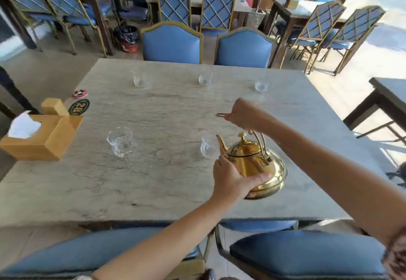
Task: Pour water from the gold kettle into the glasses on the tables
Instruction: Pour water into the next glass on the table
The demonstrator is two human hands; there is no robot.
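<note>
Gleaming above the marble tabletop [153, 181], the shiny gold kettle [254, 165] is tilting its spout beside a near glass [207, 147]; right hand [243, 115] fingers are gripping its handle, left hand [232, 181] fingers cupping its belly.

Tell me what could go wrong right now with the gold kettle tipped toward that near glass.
The gold kettle is tilted with its spout beside the near glass, not clearly over it, so water may land on the table. The left hand cups the smooth body and could slip. The right hand grips only the thin handle, so the kettle could swing and knock the glass.
</note>
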